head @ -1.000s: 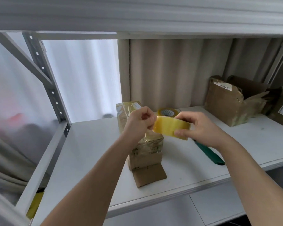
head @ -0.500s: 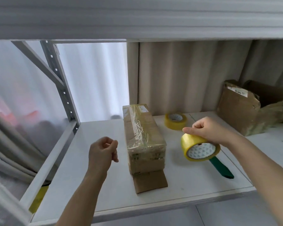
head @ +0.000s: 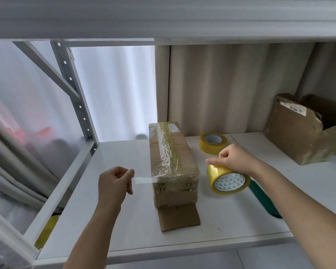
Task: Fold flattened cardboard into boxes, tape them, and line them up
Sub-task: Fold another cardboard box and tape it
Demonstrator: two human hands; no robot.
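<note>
A long brown cardboard box [head: 173, 152] wrapped in clear tape lies on the white shelf [head: 124, 220], its near bottom flap [head: 179, 218] lying open toward me. My left hand [head: 114, 183] pinches the free end of a clear tape strip [head: 144, 180] stretched across the box's near face. To the right of the box, my right hand [head: 235, 159] grips a yellow tape roll [head: 228, 180].
A second yellow tape roll [head: 212, 142] lies behind my right hand. A green object [head: 264, 200] lies partly under my right forearm. Torn open cardboard boxes [head: 299, 133] stand at the back right. A grey rack upright [head: 74, 94] rises at left.
My hands have drawn apart from in front of the box: the left went left with the tape end, the right went right and down with the roll. The strip now spans the box.
</note>
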